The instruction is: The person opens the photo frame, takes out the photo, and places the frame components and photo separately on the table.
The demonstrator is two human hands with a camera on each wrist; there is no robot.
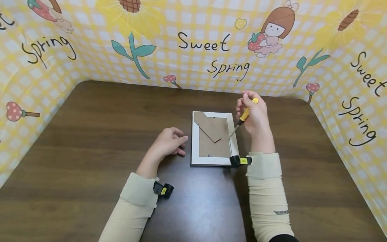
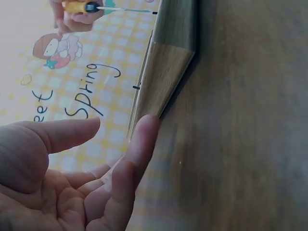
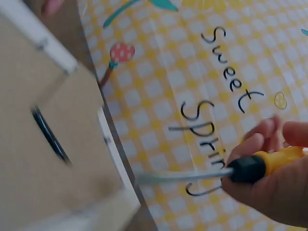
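Note:
A picture frame [image 1: 195, 144] with a white back rim lies on the table, its brown backing board [image 1: 222, 149] facing up. An angular stand flap [image 1: 208, 127] shows on that board. My right hand [image 1: 258, 117] grips a screwdriver [image 1: 245, 114] by its yellow and black handle. Its metal shaft slants down to the inner edge of the frame's right side; whether the tip touches cannot be told. My left hand [image 1: 169, 143] is just left of the frame, fingers loosely bent and holding nothing. In the left wrist view, a fingertip [image 2: 147, 127] appears close to the frame's wood-coloured side [image 2: 166, 72].
The dark brown wooden table [image 1: 90, 134] surrounds the frame. A yellow checked cloth [image 1: 193, 20] with printed flowers and words stands along its back and both sides. Small black cameras [image 1: 164, 190] sit on both wrists, the right one overlapping the frame's lower right corner in the head view.

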